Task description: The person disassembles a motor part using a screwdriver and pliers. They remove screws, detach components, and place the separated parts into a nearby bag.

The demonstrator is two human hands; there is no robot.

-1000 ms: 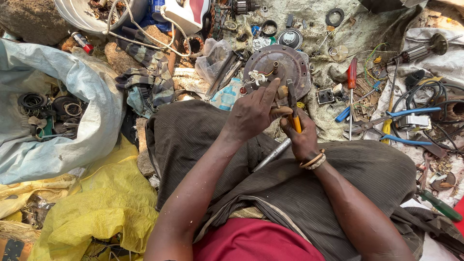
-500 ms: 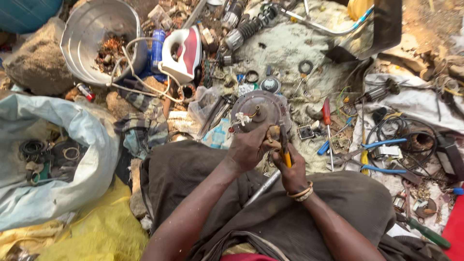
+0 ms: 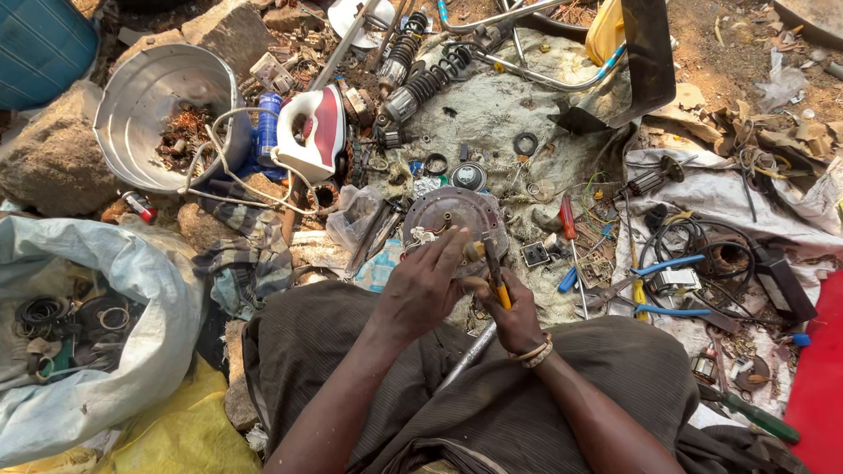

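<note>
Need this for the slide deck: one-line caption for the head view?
Left hand steadies a round metal motor housing while the right hand works a yellow-handled tool, amid scattered scrap parts.

A round, grey, dust-caked metal motor housing [image 3: 452,219] sits tilted on the ground just beyond the knees, its flat face turned up, with small screw holes and a pale wire stub at its 8 o'clock edge. Its 6 o'clock rim is hidden. A yellow-handled tool with a dark metal shaft [image 3: 497,279] stands nearly upright at the housing's 5 o'clock side, its tip touching a small brownish part there.
</note>
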